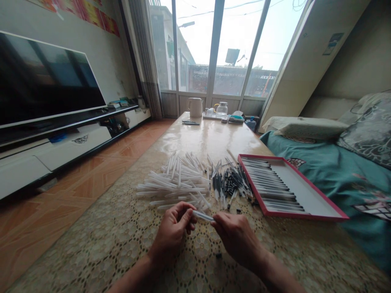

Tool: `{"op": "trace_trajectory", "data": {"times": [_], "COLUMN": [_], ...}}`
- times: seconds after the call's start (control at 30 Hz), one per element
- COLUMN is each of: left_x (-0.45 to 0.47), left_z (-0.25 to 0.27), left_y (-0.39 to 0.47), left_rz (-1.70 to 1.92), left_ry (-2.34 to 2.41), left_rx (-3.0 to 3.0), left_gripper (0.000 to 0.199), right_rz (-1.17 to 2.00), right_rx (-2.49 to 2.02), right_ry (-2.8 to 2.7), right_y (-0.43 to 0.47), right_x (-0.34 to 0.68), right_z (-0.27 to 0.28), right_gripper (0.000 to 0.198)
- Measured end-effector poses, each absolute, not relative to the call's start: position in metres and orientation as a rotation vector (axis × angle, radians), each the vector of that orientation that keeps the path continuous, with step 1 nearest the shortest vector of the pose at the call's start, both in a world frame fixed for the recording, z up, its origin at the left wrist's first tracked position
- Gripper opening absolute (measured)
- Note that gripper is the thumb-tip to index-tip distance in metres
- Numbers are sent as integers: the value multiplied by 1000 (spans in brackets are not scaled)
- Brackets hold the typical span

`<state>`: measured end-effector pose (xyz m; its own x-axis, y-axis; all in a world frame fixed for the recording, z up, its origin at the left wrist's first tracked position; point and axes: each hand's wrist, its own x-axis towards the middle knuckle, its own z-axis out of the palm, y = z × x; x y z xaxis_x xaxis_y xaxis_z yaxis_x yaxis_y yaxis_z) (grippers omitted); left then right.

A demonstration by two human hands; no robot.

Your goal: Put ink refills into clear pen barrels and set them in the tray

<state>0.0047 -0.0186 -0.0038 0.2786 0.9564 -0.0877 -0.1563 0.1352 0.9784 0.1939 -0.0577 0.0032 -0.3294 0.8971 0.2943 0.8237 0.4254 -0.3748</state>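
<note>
a pale tube (pixel 203 216) is pinched in the fingers (pixel 185 218) of left hand (pixel 174 226) and right hand (pixel 237 234). white barrels (pixel 175 179) are heaped at their eleven o'clock.

To your left, a flat-screen television (pixel 51 81) stands on a black-and-white cabinet (pixel 71 148), red posters (pixel 91 15) above. Ahead of you, a beige pitcher (pixel 196 108) and a yellow-handled glass jug (pixel 222 110) stand at the far end of the table (pixel 224 140), before tall windows (pixel 197 44); on your right, a patterned cushion (pixel 369 126) rests on a green-covered sofa (pixel 324 175).
</note>
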Motion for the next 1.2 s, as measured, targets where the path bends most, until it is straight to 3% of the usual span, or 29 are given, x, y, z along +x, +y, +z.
{"op": "trace_trajectory", "data": {"times": [0.37,0.53,0.73,0.87,1.07,1.2], "left_x": [3,5,9,10,10,10], "left_z": [5,2,-3,-2,-3,-3], "left_y": [-25,-21,-15,-15,-15,-16], "left_rz": [1045,1040,1030,1011,993,974], "left_ry": [919,900,984,1020,1027,1034], "left_rx": [1312,1266,1199,1212,1220,1231], "left_gripper": [19,23,59,51,39,35], "right_rz": [995,1106,540,215,-658,-897], "right_rx": [-1284,-1265,-1539,-1794,-2322,-2421], "right_ry": [-1827,-1780,-1770,-1665,-1443,-1254], "right_y": [-53,-49,-42,-41,-57,-63], "right_x": [198,195,210,248,303,331], "right_z": [8,7,13,24,36,31], "right_gripper": [41,43,32,28,23,25]}}
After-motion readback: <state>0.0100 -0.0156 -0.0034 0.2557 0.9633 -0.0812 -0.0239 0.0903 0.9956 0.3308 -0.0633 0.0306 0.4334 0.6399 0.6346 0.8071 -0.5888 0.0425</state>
